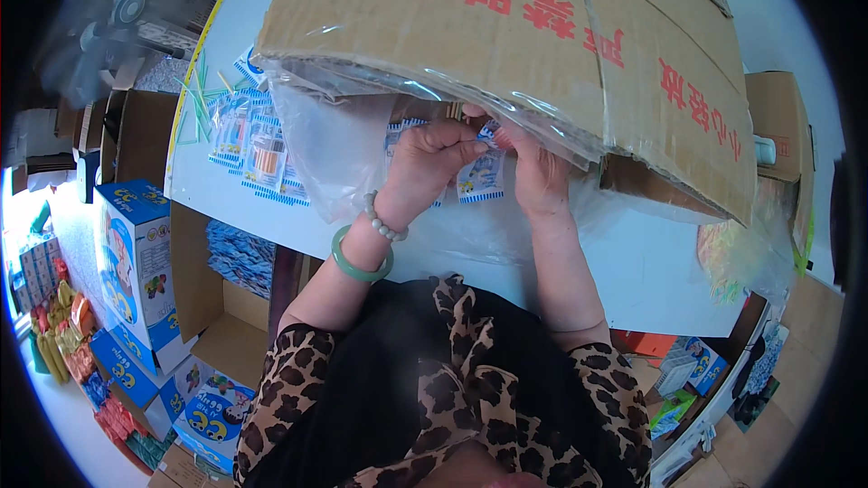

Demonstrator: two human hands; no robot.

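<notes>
My left hand (pixel 432 158), with a bead bracelet and a green bangle at its wrist, has its thumb and fingers pinched on a small blue-and-white packet (pixel 489 134). Facing it, my right hand (pixel 540 170) is curled round the other side of that packet, its fingertips partly hidden. Both hands are at the mouth of a big cardboard box (pixel 434 27) tipped toward me, whose clear plastic liner (pixel 330 145) spills out. Just below the fingers lies another blue-and-white packet (pixel 480 183) on the white table (pixel 434 258).
Left of the liner, several filled packets (pixel 267 158) are piled near thin green sticks (pixel 194 113). Blue-and-white cartons (pixel 136 262) and an open carton with blue packets (pixel 240 258) stand at the lower left. A clear bag of pale yellowish strips (pixel 728 248) is on the right.
</notes>
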